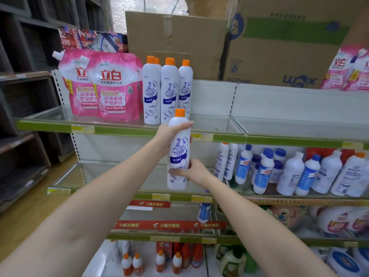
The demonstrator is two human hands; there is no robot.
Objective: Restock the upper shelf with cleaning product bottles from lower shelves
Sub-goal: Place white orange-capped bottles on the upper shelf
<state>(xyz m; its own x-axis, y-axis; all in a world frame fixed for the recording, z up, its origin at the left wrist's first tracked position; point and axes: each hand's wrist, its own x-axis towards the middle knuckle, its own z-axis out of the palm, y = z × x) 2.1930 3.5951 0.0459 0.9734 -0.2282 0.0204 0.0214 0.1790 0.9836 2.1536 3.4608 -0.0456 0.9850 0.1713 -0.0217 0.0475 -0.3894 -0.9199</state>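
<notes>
Item: Mr Muscle bottle [179,150], white, orange cap, upright, in front of the upper shelf [123,130] edge. Left hand [169,136] grips its shoulder at 9 o'clock; right hand [192,169] clasps its base at 4 o'clock. Shelved Mr Muscle bottles [167,90] at 12 o'clock.

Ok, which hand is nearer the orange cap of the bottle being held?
Left. The left hand grips the held bottle round its shoulder, just under the orange cap. The right hand grips the lower body, well below the cap.
</notes>
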